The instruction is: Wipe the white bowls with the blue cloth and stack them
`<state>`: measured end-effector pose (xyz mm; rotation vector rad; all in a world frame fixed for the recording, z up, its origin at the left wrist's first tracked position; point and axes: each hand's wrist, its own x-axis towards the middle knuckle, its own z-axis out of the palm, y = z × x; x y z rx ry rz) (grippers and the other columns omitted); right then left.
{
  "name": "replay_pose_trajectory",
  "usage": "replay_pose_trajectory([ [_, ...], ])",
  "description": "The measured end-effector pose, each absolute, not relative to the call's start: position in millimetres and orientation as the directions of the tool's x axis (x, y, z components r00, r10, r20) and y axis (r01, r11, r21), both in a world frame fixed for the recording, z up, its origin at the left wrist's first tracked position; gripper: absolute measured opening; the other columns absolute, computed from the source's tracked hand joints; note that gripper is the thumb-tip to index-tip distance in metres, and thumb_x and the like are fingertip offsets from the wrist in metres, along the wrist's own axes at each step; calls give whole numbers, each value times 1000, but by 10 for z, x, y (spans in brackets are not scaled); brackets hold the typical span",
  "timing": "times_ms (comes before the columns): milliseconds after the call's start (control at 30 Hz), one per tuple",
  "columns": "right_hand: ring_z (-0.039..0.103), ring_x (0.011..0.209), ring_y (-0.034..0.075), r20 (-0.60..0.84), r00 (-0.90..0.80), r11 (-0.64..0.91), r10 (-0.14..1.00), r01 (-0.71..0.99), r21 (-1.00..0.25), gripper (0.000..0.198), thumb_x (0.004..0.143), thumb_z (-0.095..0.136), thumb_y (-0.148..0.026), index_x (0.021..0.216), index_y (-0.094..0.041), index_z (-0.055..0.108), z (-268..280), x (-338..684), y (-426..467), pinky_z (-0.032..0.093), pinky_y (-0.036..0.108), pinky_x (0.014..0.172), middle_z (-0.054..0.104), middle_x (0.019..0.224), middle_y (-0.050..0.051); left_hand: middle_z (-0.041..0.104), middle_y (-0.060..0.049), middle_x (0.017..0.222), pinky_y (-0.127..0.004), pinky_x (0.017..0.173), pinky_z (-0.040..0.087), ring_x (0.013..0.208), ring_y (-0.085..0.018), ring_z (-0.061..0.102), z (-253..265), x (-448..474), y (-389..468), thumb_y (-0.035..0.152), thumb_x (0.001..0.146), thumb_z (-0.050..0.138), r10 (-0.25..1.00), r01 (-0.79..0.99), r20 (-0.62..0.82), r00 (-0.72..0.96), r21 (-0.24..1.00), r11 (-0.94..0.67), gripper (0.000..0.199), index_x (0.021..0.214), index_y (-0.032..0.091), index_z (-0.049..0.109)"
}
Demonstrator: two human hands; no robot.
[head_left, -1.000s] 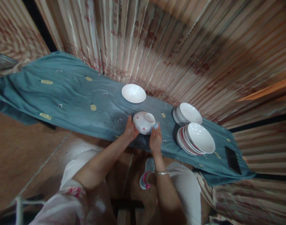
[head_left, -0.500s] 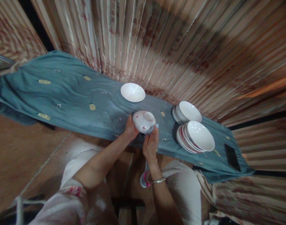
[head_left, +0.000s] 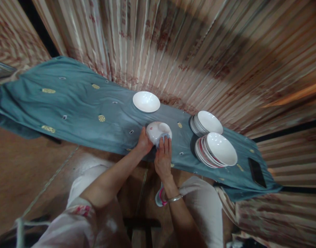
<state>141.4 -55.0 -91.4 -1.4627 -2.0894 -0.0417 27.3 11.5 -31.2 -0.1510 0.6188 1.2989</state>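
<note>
A white bowl with small red marks is tipped so that its underside and foot ring face me. My left hand grips it by the left rim, the fingers partly hidden behind it. Against the bowl's near outer side, my right hand presses a light blue cloth under its fingers. Just beyond, a single white bowl sits upright on the blue-green tablecloth. To the right, two stacks of white bowls, a farther one and a nearer one, lean to the side.
A dark phone lies near the table's right end. Behind the long narrow table hangs a pleated, patterned curtain. My knees are below its near edge, and a dark bar shows under me.
My right hand with the cloth has slid left and onto the bowl's underside, covering one red mark. The left hand keeps its hold, and the other bowls stay put.
</note>
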Motion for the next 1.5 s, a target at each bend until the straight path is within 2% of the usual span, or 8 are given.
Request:
replay_pose_trajectory([
  [200,11,156,27,431,-320,446,843,865,-230,60,96,31,-8,155,-14,34,-762,1410,-476,31,58,120,35,161,16,77,-14,106,-36,102,50,108,-28,70,-250,282,97,47,103,22,850,-921,-514,112,268,283,64,140,5,52],
  [367,17,155,27,386,-426,513,818,844,-154,55,95,34,-6,149,-13,46,-605,1407,-349,27,55,121,42,157,15,77,-18,103,-35,100,52,107,-27,70,-233,276,78,44,103,22,852,-927,-511,108,259,273,66,144,-2,45],
  [533,29,150,29,408,-498,575,765,814,-83,46,98,38,-9,140,-8,54,-486,1304,-186,31,51,119,52,149,18,76,-16,109,-36,97,55,104,-26,72,-332,262,91,44,103,26,859,-946,-495,130,199,258,61,148,7,45],
  [667,39,144,31,403,-533,593,744,805,-30,37,98,46,-14,132,-7,60,-382,1202,-8,32,50,117,60,138,20,76,-14,108,-29,100,52,105,-22,71,-388,249,104,43,103,29,848,-940,-517,114,221,261,60,143,3,49],
  [833,45,136,32,336,-561,587,756,809,32,31,95,54,-21,121,-7,64,-198,1142,187,34,47,115,65,128,19,76,-12,104,-34,100,51,110,-23,68,-365,245,107,44,103,26,856,-939,-502,125,218,266,57,134,7,56],
  [967,52,126,32,294,-548,559,783,827,52,25,94,53,-20,112,-9,66,-74,1132,298,36,45,111,66,119,18,76,-11,99,-35,100,51,109,-24,69,-312,247,104,45,103,24,850,-936,-510,131,220,276,57,127,9,61],
  [1267,62,107,26,253,-447,472,858,880,-47,22,98,44,-19,106,-13,64,-19,1185,539,42,37,99,70,106,14,75,-14,111,-38,101,51,113,-27,67,-206,275,106,44,103,25,833,-940,-548,82,236,247,59,139,6,53],
  [1500,66,102,24,276,-306,389,911,861,-327,29,98,40,-19,112,-11,64,-139,1409,679,46,33,94,72,110,16,74,-14,117,-40,103,49,117,-28,66,-229,271,116,46,102,23,848,-931,-520,106,248,269,62,143,8,50],
])
